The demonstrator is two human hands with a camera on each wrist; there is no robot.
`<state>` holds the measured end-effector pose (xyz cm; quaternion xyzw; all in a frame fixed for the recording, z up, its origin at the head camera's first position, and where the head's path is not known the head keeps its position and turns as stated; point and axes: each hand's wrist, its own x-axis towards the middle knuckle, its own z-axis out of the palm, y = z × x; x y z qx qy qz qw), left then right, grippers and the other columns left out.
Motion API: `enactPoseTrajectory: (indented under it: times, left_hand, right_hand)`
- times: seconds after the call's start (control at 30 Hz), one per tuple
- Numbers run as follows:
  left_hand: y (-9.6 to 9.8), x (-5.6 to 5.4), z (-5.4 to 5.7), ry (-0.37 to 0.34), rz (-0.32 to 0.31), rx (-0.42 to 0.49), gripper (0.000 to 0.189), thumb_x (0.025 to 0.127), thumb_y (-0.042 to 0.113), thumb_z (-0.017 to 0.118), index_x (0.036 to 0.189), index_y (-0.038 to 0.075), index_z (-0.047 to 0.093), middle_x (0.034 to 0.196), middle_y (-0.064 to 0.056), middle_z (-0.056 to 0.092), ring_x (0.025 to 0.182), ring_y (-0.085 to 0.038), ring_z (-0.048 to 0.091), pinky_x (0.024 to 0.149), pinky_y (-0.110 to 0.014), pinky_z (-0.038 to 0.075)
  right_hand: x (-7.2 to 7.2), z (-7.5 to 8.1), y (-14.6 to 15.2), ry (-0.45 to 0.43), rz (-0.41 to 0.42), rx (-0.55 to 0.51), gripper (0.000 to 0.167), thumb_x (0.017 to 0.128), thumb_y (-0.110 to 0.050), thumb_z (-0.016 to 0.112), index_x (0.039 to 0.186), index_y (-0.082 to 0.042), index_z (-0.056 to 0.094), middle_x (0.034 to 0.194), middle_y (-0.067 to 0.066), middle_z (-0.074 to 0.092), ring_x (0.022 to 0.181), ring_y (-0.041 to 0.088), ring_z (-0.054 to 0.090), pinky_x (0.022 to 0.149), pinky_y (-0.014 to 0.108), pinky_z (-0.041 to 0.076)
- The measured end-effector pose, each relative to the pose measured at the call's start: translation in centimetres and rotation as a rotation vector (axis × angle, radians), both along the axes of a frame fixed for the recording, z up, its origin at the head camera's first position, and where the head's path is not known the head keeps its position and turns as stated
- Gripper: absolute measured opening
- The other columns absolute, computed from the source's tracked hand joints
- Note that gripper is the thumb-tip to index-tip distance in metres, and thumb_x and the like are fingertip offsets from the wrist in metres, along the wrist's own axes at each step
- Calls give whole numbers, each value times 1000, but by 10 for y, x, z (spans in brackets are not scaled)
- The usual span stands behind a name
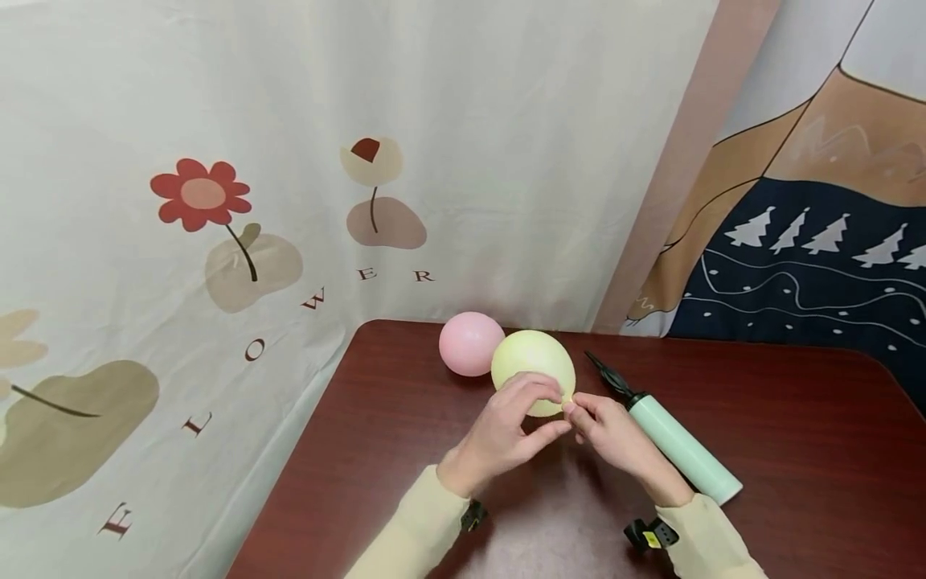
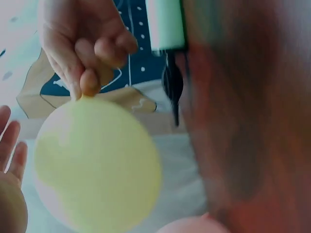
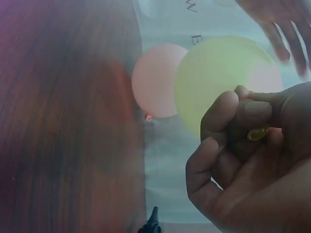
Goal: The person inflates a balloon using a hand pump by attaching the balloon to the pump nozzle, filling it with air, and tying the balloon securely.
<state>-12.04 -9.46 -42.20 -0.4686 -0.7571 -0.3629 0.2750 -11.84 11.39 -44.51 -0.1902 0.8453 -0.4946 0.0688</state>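
Note:
A blown-up yellow balloon is held by its neck above the table. My right hand pinches that neck between thumb and fingers; in the right wrist view the rolled yellow lip shows inside the curled fingers. My left hand hovers beside the balloon's near side, fingers gently bent and thumb apart. The left wrist view shows the left fingers clear of the yellow balloon. Just left of it, a pink balloon rests on the table, its tied knot visible in the right wrist view.
A mint-green hand pump with a black nozzle lies on the dark red table, right of the right forearm. Behind the table hang a flower-printed curtain and a cloth with white trees.

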Motion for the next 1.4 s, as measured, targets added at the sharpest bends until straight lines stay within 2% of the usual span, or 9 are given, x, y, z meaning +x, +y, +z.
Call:
enactPoseTrajectory:
  times: [0.13, 0.27, 0.57, 0.67, 0.77, 0.9, 1.07, 1.23, 1.4]
  left_hand:
    - [2, -7, 14, 154, 68, -279, 58, 84, 37, 87, 124, 4, 61, 143, -11, 56, 143, -26, 47, 119, -44, 35]
    - [5, -11, 20, 235, 167, -511, 79, 85, 60, 78, 140, 7, 57, 158, -11, 44, 155, -28, 27, 124, -56, 22]
    - [7, -17, 16, 292, 294, -764, 88, 83, 77, 66, 146, 16, 58, 166, -5, 34, 157, -33, 18, 120, -67, 19]
    - [5, -18, 14, 322, 276, -794, 73, 84, 73, 69, 136, 21, 67, 156, 5, 50, 154, -28, 31, 120, -67, 17]
    - [3, -17, 11, 339, 257, -778, 56, 83, 66, 74, 119, 23, 73, 132, 11, 67, 143, -21, 48, 121, -65, 19]
    - [4, -13, 9, 291, 277, -750, 45, 78, 59, 81, 103, 22, 74, 108, 12, 71, 125, -16, 60, 120, -62, 25]
    - [8, -10, 10, 215, 320, -785, 31, 82, 52, 82, 97, 26, 74, 104, 12, 70, 114, -13, 63, 119, -57, 32]
    - [7, -9, 9, 160, 283, -782, 15, 90, 34, 81, 97, 23, 72, 102, 11, 71, 129, -15, 60, 122, -46, 31]
    - [8, -8, 3, 231, 290, -766, 17, 89, 11, 76, 96, 19, 63, 94, 8, 74, 123, -14, 64, 120, -50, 33]
  right_hand:
    - [2, 2, 1, 51, 25, 40, 30, 109, -19, 54, 81, -14, 60, 67, -6, 52, 62, 7, 51, 60, 26, 45]
    - [3, 5, 1, 80, 38, 86, 28, 108, -17, 55, 81, -14, 61, 69, -8, 52, 62, 6, 50, 59, 26, 44]
    - [6, 6, 3, 136, 80, 94, 29, 108, -16, 56, 79, -17, 60, 67, -12, 50, 61, 2, 48, 57, 25, 43]
    - [7, 6, 3, 143, 89, 88, 28, 107, -16, 57, 80, -17, 61, 65, -12, 49, 60, 2, 48, 56, 25, 43]
    - [9, 6, 3, 158, 79, 115, 25, 107, -19, 59, 82, -18, 63, 66, -13, 47, 60, 1, 46, 56, 25, 42]
    - [13, 6, -1, 214, 17, 190, 26, 105, -20, 63, 79, -23, 60, 65, -15, 42, 58, 0, 40, 54, 23, 37]
    - [17, 8, -4, 296, -73, 251, 28, 100, -17, 70, 75, -26, 61, 61, -19, 42, 54, -1, 38, 51, 22, 35]
    - [19, 15, 0, 279, -90, 261, 21, 98, -18, 72, 78, -23, 67, 61, -17, 44, 53, -1, 37, 50, 23, 35]
    - [21, 18, 2, 226, -46, 248, 19, 101, -14, 68, 83, -19, 64, 64, -13, 43, 54, 0, 39, 50, 23, 37]
